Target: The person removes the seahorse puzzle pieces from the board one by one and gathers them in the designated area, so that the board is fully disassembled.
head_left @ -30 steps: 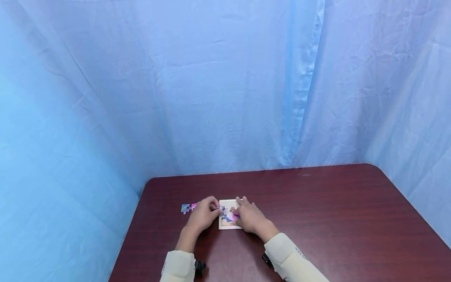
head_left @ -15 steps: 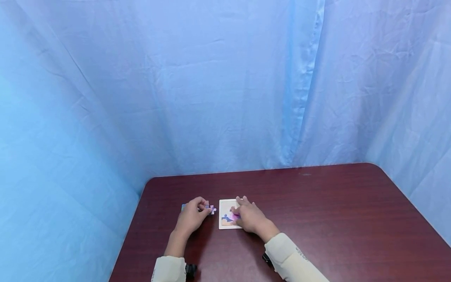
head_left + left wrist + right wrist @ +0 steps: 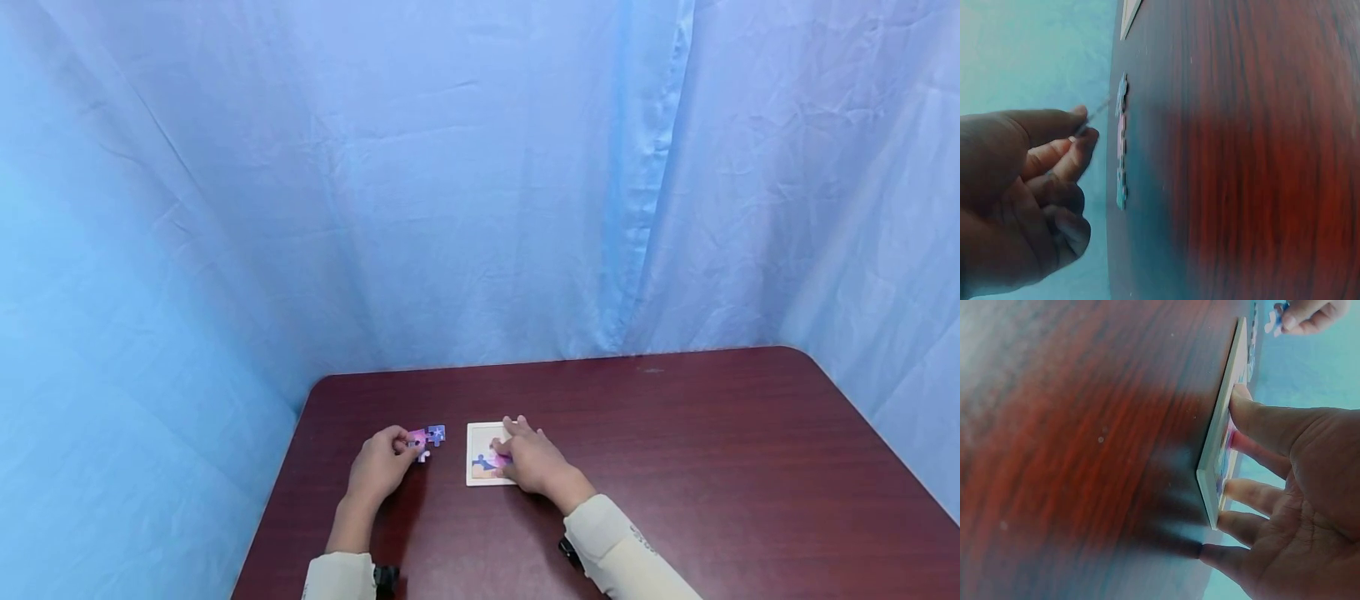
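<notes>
In the left wrist view, my left hand (image 3: 1029, 181) pinches a jigsaw piece (image 3: 1094, 114) between thumb and fingertip, edge-on to the camera. The right wrist view shows a blue and white side of that piece (image 3: 1274, 317). Several loose puzzle pieces (image 3: 437, 434) lie in a row just beyond this hand, partly covered by it in the head view. My right hand (image 3: 536, 462) is spread over the right side of a pale square puzzle tray (image 3: 469, 454), its fingertips on it. A few fitted pieces (image 3: 482, 465) show at the tray's lower part; the hand hides the rest.
Both are on a dark red wooden table (image 3: 675, 467). A light blue curtain (image 3: 480, 208) hangs behind it and along both sides. A black wrist strap mount (image 3: 386, 577) sits by the left cuff.
My left hand has moved left, away from the tray and past the loose pieces, carrying the jigsaw piece. My right hand has stayed on the tray.
</notes>
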Demonstrator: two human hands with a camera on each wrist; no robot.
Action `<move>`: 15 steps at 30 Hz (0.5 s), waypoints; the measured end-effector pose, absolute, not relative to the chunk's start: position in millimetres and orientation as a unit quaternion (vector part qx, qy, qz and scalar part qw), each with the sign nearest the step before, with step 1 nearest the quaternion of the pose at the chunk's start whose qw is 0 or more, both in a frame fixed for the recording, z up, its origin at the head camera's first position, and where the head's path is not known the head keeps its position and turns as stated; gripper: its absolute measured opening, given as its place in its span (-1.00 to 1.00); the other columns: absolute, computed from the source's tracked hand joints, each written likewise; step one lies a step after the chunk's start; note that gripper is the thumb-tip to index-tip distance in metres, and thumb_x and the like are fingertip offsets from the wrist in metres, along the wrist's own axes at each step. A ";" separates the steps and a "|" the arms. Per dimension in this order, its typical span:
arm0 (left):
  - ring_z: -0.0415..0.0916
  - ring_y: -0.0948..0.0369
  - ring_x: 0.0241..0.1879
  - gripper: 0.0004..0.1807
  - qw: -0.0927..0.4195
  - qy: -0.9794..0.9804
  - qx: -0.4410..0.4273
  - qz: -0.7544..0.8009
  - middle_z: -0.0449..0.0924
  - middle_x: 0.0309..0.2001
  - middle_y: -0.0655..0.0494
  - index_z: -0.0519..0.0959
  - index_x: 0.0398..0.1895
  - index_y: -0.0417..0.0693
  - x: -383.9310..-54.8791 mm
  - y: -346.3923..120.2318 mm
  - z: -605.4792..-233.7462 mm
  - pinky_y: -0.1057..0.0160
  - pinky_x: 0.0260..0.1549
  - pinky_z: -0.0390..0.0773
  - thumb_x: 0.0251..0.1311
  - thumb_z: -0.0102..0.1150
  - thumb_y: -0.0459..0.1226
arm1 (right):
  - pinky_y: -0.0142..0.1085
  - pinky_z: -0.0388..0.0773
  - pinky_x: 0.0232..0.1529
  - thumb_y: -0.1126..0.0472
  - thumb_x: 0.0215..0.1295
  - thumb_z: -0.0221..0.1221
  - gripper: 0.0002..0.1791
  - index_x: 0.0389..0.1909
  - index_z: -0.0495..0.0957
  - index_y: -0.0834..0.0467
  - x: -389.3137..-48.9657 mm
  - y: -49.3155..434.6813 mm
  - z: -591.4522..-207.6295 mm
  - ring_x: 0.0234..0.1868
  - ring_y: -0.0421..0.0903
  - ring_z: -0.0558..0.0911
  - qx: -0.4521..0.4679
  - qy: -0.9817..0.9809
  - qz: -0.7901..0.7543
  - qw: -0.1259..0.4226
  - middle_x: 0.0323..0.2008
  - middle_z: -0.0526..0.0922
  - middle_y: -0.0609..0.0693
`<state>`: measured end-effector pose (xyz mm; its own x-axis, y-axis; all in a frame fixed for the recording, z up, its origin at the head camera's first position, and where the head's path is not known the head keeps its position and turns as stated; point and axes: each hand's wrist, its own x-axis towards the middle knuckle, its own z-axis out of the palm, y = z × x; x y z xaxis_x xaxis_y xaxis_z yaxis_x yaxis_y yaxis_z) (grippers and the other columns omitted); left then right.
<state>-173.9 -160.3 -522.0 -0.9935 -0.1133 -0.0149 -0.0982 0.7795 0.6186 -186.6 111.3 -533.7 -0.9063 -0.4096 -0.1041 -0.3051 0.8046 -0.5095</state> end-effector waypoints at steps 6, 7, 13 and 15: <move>0.55 0.22 -0.44 -0.79 0.007 -0.957 0.091 -0.275 0.69 -0.41 0.14 0.68 -0.14 -0.08 -171.0 -171.2 -521.2 0.09 -0.37 0.54 0.34 0.40 -0.15 | 0.35 0.17 0.55 0.18 0.35 0.40 -0.49 0.30 0.64 0.19 -187.0 112.2 -534.5 0.65 0.37 0.18 -0.194 0.942 -0.256 0.100 0.59 0.29 0.33; 0.56 0.21 -0.44 -0.78 0.009 -0.959 0.094 -0.267 0.69 -0.41 0.13 0.67 -0.15 -0.10 -170.9 -172.5 -521.0 0.06 -0.37 0.54 0.33 0.41 -0.15 | 0.35 0.17 0.55 0.18 0.34 0.40 -0.49 0.30 0.64 0.19 -187.2 112.3 -534.5 0.65 0.38 0.18 -0.195 0.941 -0.257 0.100 0.59 0.29 0.33; 0.53 0.15 -0.44 -0.78 0.001 -0.959 0.119 -0.257 0.65 -0.44 0.06 0.67 -0.19 -0.12 -170.6 -176.3 -520.3 0.03 -0.37 0.53 0.34 0.39 -0.15 | 0.34 0.14 0.57 0.19 0.36 0.38 -0.49 0.31 0.63 0.19 -186.8 112.0 -533.9 0.66 0.36 0.16 -0.191 0.941 -0.259 0.106 0.60 0.27 0.31; 0.53 0.15 -0.44 -0.79 -0.001 -0.958 0.124 -0.258 0.65 -0.45 0.05 0.67 -0.19 -0.12 -170.6 -177.4 -521.4 0.03 -0.36 0.53 0.35 0.38 -0.15 | 0.33 0.14 0.57 0.19 0.38 0.37 -0.49 0.32 0.62 0.18 -186.3 111.6 -533.7 0.67 0.35 0.15 -0.188 0.942 -0.257 0.108 0.61 0.26 0.29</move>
